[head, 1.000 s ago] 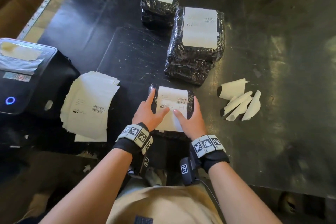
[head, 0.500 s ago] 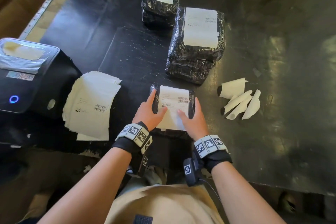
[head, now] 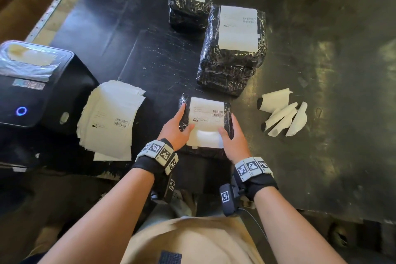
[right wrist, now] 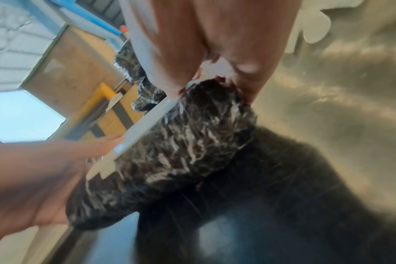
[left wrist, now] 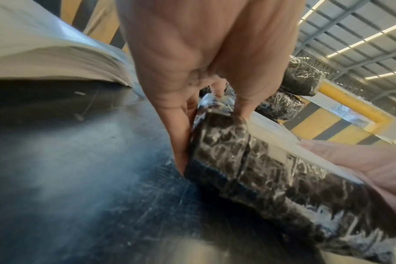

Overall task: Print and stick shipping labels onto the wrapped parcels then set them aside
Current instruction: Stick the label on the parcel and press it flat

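Observation:
A small parcel [head: 227,113] wrapped in black film lies near the table's front edge, with a white shipping label [head: 206,113] on its top face. My left hand [head: 174,129] grips its left side, index finger along the edge and thumb on top. On the right side, my right hand [head: 232,137] holds it with the thumb on the label's lower corner. In the left wrist view the left hand [left wrist: 192,53] clasps the parcel [left wrist: 249,164] at its end. The right wrist view shows the right hand [right wrist: 215,35] on the parcel [right wrist: 181,146], whose near end looks raised.
A black label printer [head: 32,92] stands at the left, with a stack of printed labels [head: 109,118] beside it. Two piles of labelled parcels [head: 233,49] [head: 190,0] stand farther back. Curled backing papers [head: 282,113] lie at the right.
Both thumbs have slid from the middle of the label out to its lower corners. The parcel has shifted slightly away from me.

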